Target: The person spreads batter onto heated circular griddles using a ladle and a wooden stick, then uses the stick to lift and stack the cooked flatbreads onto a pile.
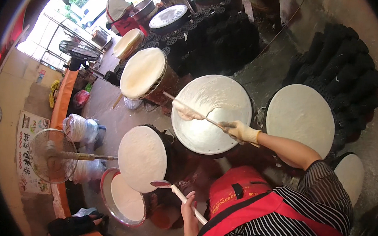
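My right hand (pixel 242 132), in a pale knitted glove, grips a long wooden batter spreader (pixel 213 122) that slants over a round griddle (pixel 201 137). White batter (pixel 211 87) coats the griddle's far part in streaks, with a thicker lump of batter (pixel 186 112) against the spreader's far end. Bare shiny metal shows toward the near left. Low in front of me, my left hand (pixel 189 215) is wrapped round the pale handle of a ladle (pixel 178 193). The ladle's reddish-brown bowl hangs by the near edge of a batter-coated griddle (pixel 142 159) on the left.
A red-rimmed basin (pixel 106 193) of batter stands at the lower left. Other coated griddles (pixel 302 118) lie right and beyond, one with a tan pancake (pixel 143 72). Black coal briquettes (pixel 345 70) are stacked right. A fan (pixel 52 155) stands left; a co-worker (pixel 119 10) is far off.
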A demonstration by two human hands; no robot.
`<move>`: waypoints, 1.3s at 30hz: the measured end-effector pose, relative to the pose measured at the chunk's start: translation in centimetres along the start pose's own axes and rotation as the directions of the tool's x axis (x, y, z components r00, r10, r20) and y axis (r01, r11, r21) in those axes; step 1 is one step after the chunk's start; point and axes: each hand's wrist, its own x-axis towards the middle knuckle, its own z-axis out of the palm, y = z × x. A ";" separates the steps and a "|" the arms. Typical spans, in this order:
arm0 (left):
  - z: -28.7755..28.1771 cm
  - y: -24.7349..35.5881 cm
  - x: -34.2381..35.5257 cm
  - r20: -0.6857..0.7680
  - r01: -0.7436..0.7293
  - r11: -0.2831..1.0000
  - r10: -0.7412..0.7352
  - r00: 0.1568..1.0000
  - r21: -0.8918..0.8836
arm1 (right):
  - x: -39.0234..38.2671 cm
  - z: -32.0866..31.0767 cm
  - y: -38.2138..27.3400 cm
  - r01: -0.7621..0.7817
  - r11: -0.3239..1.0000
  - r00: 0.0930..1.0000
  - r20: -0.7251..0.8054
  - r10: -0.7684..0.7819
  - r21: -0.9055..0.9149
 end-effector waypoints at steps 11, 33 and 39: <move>0.1 -0.2 -2.2 -0.030 0.056 0.998 -0.055 0.998 0.022 | 2.8 -5.4 -0.6 -0.066 0.998 0.996 0.059 0.065 0.006; -14.9 6.0 9.5 0.514 -0.148 0.925 -0.058 0.856 0.351 | -27.1 19.2 16.6 0.083 0.766 0.941 -0.304 0.151 0.638; -24.8 6.1 9.8 0.457 -0.127 0.948 -0.021 0.889 0.291 | -2.3 35.9 5.3 0.330 0.820 0.840 -0.542 -0.028 0.468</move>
